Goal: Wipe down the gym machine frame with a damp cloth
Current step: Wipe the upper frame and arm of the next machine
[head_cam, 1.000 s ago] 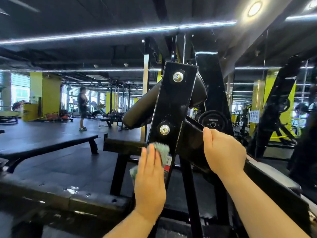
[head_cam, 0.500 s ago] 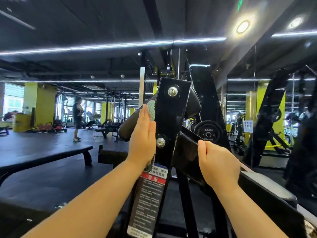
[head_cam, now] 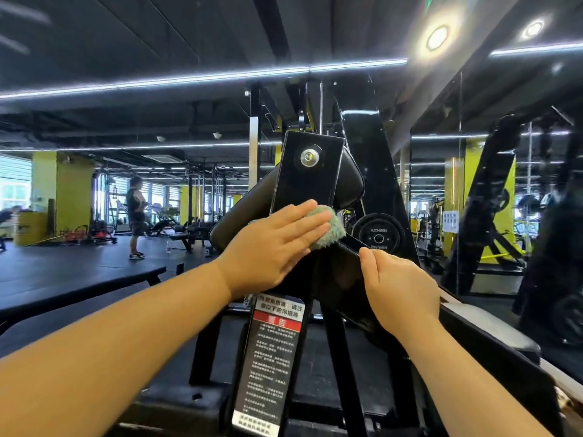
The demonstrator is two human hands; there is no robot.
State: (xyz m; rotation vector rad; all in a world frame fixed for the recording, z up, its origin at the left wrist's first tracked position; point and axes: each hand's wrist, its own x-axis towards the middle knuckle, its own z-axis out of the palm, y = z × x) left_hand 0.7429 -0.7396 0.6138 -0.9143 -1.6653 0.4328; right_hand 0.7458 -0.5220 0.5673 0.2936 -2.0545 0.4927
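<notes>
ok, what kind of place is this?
A commercial gym, most likely: a weight plate sits behind the black machine frame, and a flat bench stands off to the left.

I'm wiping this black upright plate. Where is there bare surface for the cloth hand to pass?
Bare: the upright plate between the top bolt and the left hand pressing the cloth. Crowded: below, the warning label covers the post; lower right, the right hand grips the angled bracket beside the cloth.
</notes>
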